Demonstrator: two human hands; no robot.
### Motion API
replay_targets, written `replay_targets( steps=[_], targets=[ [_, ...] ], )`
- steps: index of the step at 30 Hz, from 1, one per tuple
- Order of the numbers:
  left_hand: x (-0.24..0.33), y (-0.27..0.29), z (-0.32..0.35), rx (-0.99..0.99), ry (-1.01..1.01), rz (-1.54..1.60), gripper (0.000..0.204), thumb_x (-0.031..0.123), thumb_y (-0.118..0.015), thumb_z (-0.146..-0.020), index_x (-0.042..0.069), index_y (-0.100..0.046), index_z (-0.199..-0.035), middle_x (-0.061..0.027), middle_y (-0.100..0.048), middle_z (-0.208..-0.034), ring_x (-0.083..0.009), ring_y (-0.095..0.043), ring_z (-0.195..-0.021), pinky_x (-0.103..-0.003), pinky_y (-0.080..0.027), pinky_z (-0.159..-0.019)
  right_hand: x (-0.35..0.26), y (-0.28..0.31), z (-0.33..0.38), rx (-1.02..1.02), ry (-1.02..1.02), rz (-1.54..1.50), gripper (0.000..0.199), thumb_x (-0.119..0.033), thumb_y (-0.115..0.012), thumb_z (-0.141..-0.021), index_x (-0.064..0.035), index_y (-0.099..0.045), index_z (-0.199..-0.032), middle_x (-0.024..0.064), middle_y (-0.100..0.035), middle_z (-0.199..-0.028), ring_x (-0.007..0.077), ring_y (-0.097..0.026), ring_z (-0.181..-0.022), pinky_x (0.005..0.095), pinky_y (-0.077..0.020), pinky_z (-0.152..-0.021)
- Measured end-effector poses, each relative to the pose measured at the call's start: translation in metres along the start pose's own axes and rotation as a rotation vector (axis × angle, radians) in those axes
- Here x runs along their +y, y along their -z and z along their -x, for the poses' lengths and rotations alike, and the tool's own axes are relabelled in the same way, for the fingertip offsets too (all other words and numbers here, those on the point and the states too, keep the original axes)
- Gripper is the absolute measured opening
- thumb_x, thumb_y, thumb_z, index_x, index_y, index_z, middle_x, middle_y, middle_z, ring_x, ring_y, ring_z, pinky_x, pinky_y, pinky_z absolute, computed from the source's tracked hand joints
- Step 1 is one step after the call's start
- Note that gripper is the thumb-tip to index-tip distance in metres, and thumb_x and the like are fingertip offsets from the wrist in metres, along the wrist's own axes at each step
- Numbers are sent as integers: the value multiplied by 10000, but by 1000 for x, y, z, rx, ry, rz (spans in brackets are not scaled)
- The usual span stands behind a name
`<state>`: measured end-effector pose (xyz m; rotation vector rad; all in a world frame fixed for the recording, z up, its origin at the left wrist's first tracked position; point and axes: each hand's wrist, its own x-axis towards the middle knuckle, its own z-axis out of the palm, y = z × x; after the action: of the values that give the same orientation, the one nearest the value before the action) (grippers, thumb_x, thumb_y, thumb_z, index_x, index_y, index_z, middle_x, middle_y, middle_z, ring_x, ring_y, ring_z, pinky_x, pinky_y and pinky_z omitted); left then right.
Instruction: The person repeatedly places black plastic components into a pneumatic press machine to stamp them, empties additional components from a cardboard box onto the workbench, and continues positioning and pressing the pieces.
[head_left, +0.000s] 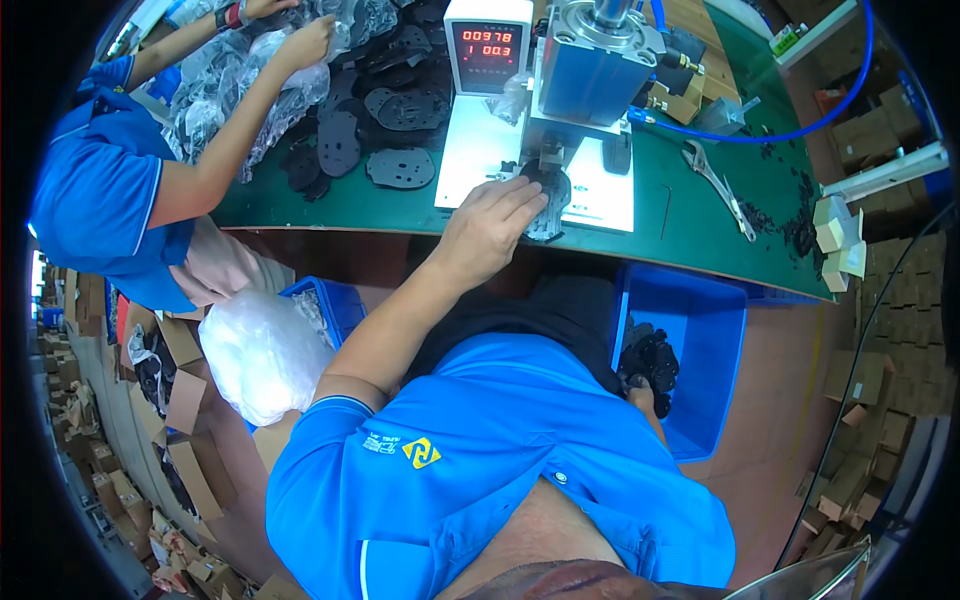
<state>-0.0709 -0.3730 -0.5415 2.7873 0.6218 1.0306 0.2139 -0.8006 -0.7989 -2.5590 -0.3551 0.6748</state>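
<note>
My left hand [490, 228] reaches onto the white base of a bench press. Its fingers are closed on the edge of a black oval plate with cutouts [547, 212], which lies beneath the press head [590, 85]. Down at my right side, my right hand [645, 394] is partly hidden by my body. Its thumb shows against a clump of similar black pieces [650, 352] at the near left of a blue bin [708, 365], and the hand grips them. The fingers under those pieces are out of sight.
Loose black plates [400, 168] spread over the green table [690, 235] left of the press. A counter box [488, 50] with red digits stands beside it. Right lie an adjustable wrench [718, 190] and a hex key [666, 212]. A co-worker [120, 190] handles clear plastic bags at left.
</note>
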Motion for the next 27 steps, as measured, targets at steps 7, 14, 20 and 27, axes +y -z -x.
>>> replay_targets(
  steps=[7, 14, 20, 27],
  targets=[
    [2, -1, 7, 38, 46, -21, 302, 48, -715, -1001, 26, -807, -1288, -97, -813, -1363, -293, -728, -1356, -459, -544, -1192, -206, 24, 22, 67, 595, -113, 471, -97, -702, -1034, -30, -688, -1500, 168, -753, -1186, 332, -707, -1008, 399, -582, -948],
    [5, -2, 5, 62, 54, 33, 412, -15, -712, -924, 36, -779, -1328, -97, -788, -1389, -307, -700, -1359, -466, -535, -1211, -380, 34, 60, 147, 1340, -184, 474, -50, -785, -929, -45, -745, -1402, 140, -712, -1168, 324, -678, -1025, 399, -566, -955],
    [1, 17, 15, 28, 21, 52, 427, -15, -737, -886, 18, -765, -1311, -144, -759, -1428, -339, -707, -1319, -492, -529, -1194, -400, 11, 59, 159, 1498, -194, 448, -58, -804, -878, -42, -782, -1326, 119, -707, -1190, 307, -659, -1053, 408, -538, -966],
    [-72, 65, 42, 9, 410, -305, 538, 142, -832, -840, 14, -724, -1352, -213, -691, -1456, -422, -651, -1296, -522, -503, -1147, -404, 4, 61, 195, 1470, -230, 441, -70, -813, -857, -59, -799, -1297, 105, -707, -1187, 289, -651, -1054, 408, -497, -978]
  ],
)
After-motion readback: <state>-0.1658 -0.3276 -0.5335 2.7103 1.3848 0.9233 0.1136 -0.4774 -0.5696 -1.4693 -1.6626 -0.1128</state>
